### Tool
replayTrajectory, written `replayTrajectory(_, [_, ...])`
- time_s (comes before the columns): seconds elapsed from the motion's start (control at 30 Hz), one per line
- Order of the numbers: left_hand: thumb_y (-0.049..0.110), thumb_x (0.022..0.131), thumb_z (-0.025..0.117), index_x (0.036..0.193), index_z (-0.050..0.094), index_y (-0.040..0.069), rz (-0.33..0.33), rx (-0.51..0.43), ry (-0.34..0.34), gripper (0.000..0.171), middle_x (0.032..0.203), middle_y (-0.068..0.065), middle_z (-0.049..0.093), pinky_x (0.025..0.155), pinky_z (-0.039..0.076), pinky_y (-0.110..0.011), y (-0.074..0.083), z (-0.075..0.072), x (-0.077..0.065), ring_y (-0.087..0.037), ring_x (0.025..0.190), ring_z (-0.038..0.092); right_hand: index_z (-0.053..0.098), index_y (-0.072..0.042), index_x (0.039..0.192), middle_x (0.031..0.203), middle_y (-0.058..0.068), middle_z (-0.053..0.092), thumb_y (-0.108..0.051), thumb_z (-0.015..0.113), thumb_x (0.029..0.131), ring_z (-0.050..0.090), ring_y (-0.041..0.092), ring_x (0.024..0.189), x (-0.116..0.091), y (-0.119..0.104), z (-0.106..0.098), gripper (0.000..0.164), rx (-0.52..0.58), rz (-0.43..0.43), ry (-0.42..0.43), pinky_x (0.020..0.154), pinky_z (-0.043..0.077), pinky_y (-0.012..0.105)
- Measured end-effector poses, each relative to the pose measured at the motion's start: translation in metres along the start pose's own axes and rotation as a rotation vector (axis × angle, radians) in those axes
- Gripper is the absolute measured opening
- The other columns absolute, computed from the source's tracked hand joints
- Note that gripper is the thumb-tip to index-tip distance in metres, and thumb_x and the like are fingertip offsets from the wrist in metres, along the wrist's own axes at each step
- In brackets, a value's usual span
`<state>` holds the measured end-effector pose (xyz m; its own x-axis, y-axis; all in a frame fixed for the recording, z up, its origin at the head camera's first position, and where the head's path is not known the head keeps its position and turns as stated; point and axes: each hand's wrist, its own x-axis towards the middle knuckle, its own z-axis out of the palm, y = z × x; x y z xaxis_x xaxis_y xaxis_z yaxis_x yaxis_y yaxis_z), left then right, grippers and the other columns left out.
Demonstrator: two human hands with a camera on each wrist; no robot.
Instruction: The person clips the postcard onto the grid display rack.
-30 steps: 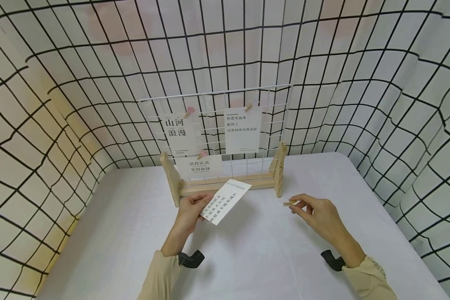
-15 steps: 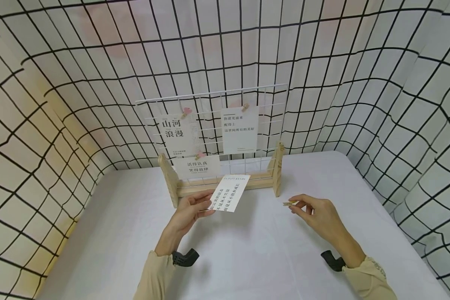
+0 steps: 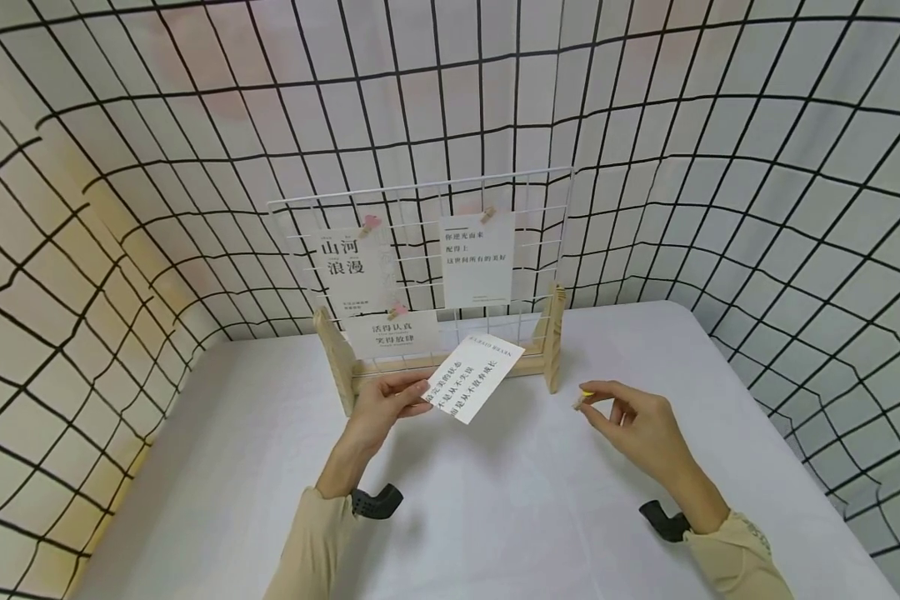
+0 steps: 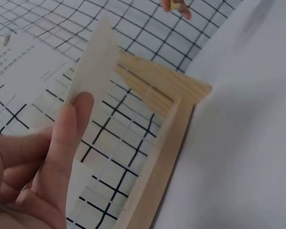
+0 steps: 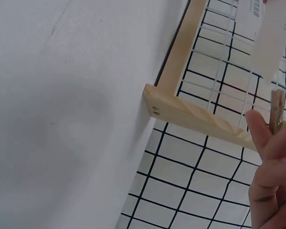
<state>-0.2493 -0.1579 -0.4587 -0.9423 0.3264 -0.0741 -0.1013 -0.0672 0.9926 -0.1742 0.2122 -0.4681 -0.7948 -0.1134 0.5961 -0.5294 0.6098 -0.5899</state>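
My left hand (image 3: 381,410) pinches a white card (image 3: 474,379) with lines of black Chinese print by its lower left edge. The card is tilted in front of a display rack's wooden base (image 3: 427,367). In the left wrist view the thumb lies against the card (image 4: 96,67). To the right of the rack, my right hand (image 3: 633,421) pinches a small wooden clothespin (image 3: 580,402) with a bit of yellow on it. The right wrist view shows the clothespin (image 5: 276,110) pointing up from between thumb and fingers. A gap separates the two hands.
The rack's white wire grid (image 3: 543,242) bears a large card (image 3: 360,275) at left, another card (image 3: 477,271) at right and a smaller card (image 3: 393,335) below, each under a clothespin. White cloth covers the table (image 3: 510,508). Behind stands a black-lined curtain (image 3: 435,100).
My left hand has moved slightly up and the card has shifted right, turning as it went. In my right hand the clothespin has tilted. The head view has shifted slightly.
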Motion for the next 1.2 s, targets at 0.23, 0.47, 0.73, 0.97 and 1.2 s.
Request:
replayTrajectory(0.23, [-0.008,0.1,0.058,0.139,0.056,-0.013,0.054,0.032,-0.147,0.04,0.133,-0.031,0.065,0.092,0.061,-0.033,0.01,-0.004,0.005,-0.012,0.104,0.075,0.081,-0.009,0.103,0.082,0.008,0.078,0.004,0.082,0.083,0.041,0.0,0.048,0.002,0.003,-0.001,0.024,-0.008,0.075,0.07,0.042,0.031,0.014])
replayTrajectory(0.47, [-0.009,0.098,0.058,0.138,0.058,-0.012,0.057,0.105,-0.189,0.04,0.136,-0.035,0.061,0.091,0.062,-0.034,0.023,-0.005,0.007,-0.011,0.101,0.074,0.078,-0.004,0.113,0.087,0.013,0.08,0.007,0.082,0.081,0.043,-0.002,0.047,0.002,0.003,-0.003,0.034,-0.015,0.094,0.056,0.04,0.028,0.013])
replayTrajectory(0.73, [-0.011,0.096,0.057,0.132,0.061,-0.016,0.043,0.189,-0.182,0.037,0.138,-0.034,0.06,0.087,0.063,-0.032,0.028,-0.004,0.003,-0.009,0.096,0.073,0.079,-0.004,0.107,0.09,0.01,0.081,0.005,0.082,0.083,0.048,-0.004,0.043,0.0,0.006,-0.003,0.026,-0.01,0.13,0.029,0.039,0.032,0.015])
replayTrajectory(0.97, [-0.009,0.096,0.062,0.125,0.066,-0.016,0.058,0.26,-0.176,0.03,0.129,-0.035,0.066,0.084,0.063,-0.031,0.022,-0.01,0.002,-0.018,0.099,0.076,0.081,-0.008,0.103,0.065,-0.003,0.07,0.002,0.084,0.081,0.047,-0.002,0.046,-0.003,0.007,-0.004,0.025,-0.054,0.111,0.015,0.038,0.028,0.016])
replayTrajectory(1.2, [-0.009,0.095,0.066,0.117,0.071,-0.015,0.103,0.321,-0.095,0.023,0.122,-0.033,0.07,0.083,0.063,-0.031,0.027,-0.005,0.012,-0.023,0.098,0.077,0.082,-0.011,0.097,0.088,0.001,0.079,0.003,0.088,0.075,0.048,0.0,0.057,-0.002,0.008,-0.004,0.027,-0.062,0.033,0.019,0.047,0.034,0.013])
